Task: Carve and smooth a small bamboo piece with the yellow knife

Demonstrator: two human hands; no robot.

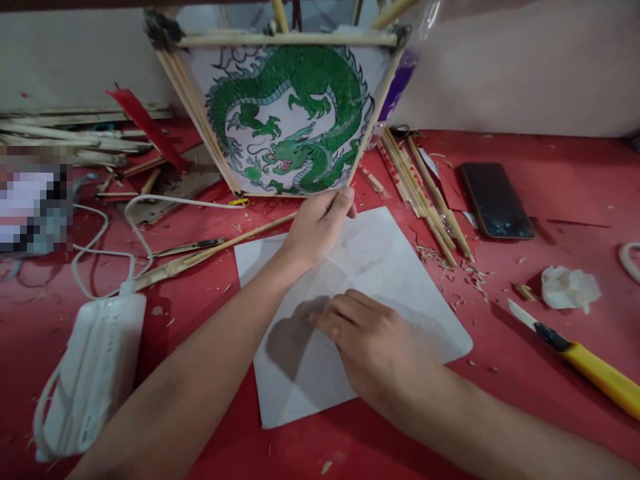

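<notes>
My left hand [320,227] reaches up to the lower edge of a lantern-like stick frame [287,40], whose panel carries a green dragon picture [330,150]. Its fingers are curled closed; what lies between them is hidden. A white sheet of paper [310,393] lies on the red table under both hands. Over the middle of the sheet, my right hand [370,333] is closed in a pinch. Anything between its fingertips is too small to make out, and a dark shadow falls on the paper beside it.
A yellow craft knife [600,373] lies at right with its blade out, near crumpled tissue [570,289] and a dark phone [495,199]. Bamboo sticks [425,200] and shavings lie behind. At left are a red candle [150,130], a cabled white block [95,367] and a pixelated object [30,207].
</notes>
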